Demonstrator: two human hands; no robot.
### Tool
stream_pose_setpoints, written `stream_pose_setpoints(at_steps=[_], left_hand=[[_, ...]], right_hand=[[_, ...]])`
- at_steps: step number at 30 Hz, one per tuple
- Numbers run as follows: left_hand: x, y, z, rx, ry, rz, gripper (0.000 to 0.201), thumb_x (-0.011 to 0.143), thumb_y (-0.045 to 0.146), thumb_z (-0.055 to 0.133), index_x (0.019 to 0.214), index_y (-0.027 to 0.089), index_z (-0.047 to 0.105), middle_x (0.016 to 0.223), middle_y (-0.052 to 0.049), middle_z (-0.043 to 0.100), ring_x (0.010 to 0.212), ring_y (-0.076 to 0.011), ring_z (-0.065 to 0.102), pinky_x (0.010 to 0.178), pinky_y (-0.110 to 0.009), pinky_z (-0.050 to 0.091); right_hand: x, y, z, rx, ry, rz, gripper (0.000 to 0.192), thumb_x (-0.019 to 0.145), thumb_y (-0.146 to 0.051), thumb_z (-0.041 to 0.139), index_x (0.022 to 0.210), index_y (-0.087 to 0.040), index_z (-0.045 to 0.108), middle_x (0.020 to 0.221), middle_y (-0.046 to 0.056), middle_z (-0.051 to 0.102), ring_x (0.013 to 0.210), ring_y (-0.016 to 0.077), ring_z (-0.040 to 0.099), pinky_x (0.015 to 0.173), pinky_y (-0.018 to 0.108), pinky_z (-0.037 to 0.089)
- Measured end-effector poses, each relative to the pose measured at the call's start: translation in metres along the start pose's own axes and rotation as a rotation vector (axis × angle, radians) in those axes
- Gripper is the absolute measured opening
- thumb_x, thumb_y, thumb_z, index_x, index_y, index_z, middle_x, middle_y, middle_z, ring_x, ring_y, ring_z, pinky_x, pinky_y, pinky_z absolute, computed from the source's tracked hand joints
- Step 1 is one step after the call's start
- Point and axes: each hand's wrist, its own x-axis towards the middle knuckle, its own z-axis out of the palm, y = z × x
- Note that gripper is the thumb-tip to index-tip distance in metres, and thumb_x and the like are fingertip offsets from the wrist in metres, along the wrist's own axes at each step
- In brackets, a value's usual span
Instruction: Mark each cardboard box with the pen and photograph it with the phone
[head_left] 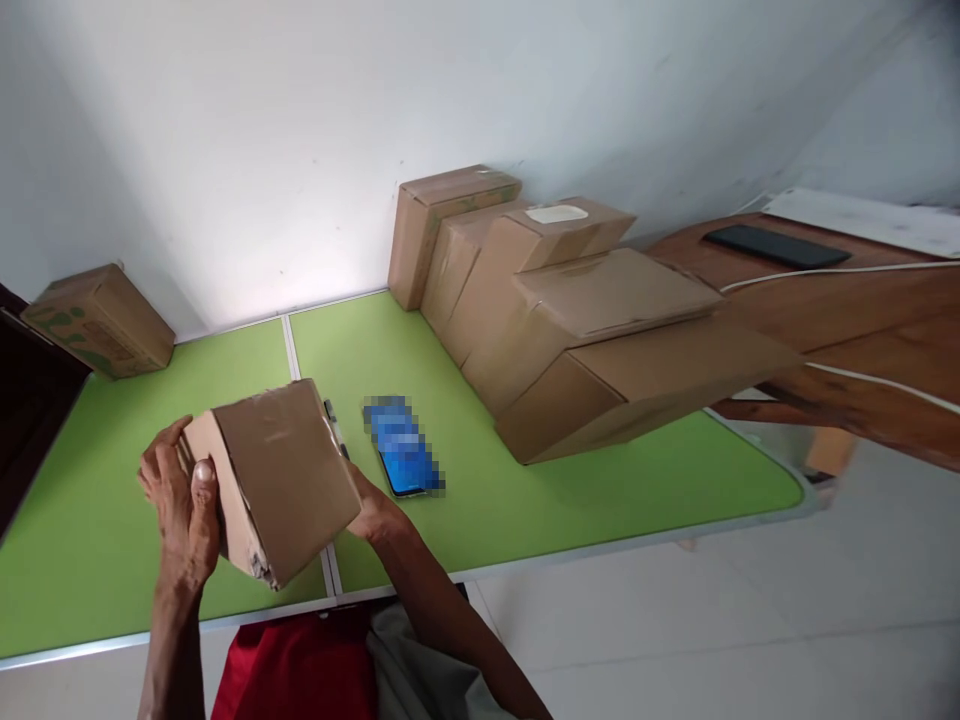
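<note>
Cardboard box (281, 480) was held tilted above the near edge of the green table (525, 500), over the seam between its two panels. Left hand (180, 505) gripped the box's torn left end, thumb over the edge; right hand (375, 515) supported the right side from beneath, fingers mostly hidden. A phone (403, 447) lay just beside the box, a pen (334, 425) partly behind it. Stacked boxes (577, 320) stood well apart. Risk assessed: the damaged lower corner could give way, dropping the box onto the phone.
</note>
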Motion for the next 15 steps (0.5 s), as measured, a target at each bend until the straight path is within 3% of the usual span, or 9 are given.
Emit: stream_pose_setpoints(at_steps=[4,7,11,13,15], left_hand=[[0.008,-0.016,-0.006,0.072,0.037,-0.099,0.107,0.084,0.109,0.028,0.13,0.018,0.059,0.112,-0.014,0.061,0.108,-0.0391,0.062,0.095,-0.06,0.054],[0.008,-0.02,-0.008,0.085,0.064,-0.17,0.095,0.085,0.107,0.032,0.117,0.022,0.057,0.1,-0.008,0.061,0.092,-0.0332,0.063,0.076,-0.047,0.05],[0.007,-0.013,-0.004,0.116,0.1,-0.221,0.082,0.089,0.102,0.037,0.11,0.024,0.057,0.092,-0.007,0.064,0.086,-0.0317,0.063,0.072,-0.044,0.047],[0.004,-0.009,0.0,0.13,0.089,-0.239,0.078,0.088,0.099,0.042,0.109,0.025,0.056,0.093,-0.007,0.065,0.087,-0.032,0.064,0.075,-0.045,0.049],[0.0,-0.006,0.003,0.133,0.064,-0.252,0.076,0.085,0.098,0.048,0.108,0.026,0.054,0.094,-0.007,0.065,0.089,-0.0322,0.064,0.077,-0.045,0.051]], right_hand=[[0.0,-0.012,0.001,0.205,-0.168,0.071,0.099,0.09,-0.104,0.053,0.152,-0.029,0.069,0.148,0.014,0.078,0.131,0.0378,0.074,0.094,0.056,0.069],[-0.002,-0.018,0.001,0.216,-0.208,0.01,0.107,0.083,-0.109,0.054,0.148,-0.026,0.07,0.143,0.015,0.078,0.127,0.0369,0.073,0.092,0.055,0.071],[-0.005,-0.016,0.002,0.141,-0.141,-0.08,0.106,0.077,-0.107,0.068,0.145,-0.026,0.07,0.144,0.014,0.076,0.122,0.0356,0.075,0.094,0.055,0.071],[-0.006,-0.016,0.004,0.063,-0.076,-0.113,0.111,0.073,-0.097,0.084,0.158,-0.029,0.06,0.153,0.015,0.07,0.127,0.0364,0.074,0.101,0.056,0.069],[-0.008,-0.019,0.007,-0.02,0.005,-0.147,0.131,0.065,-0.084,0.1,0.172,-0.032,0.043,0.166,0.016,0.06,0.143,0.0392,0.066,0.115,0.058,0.063]])
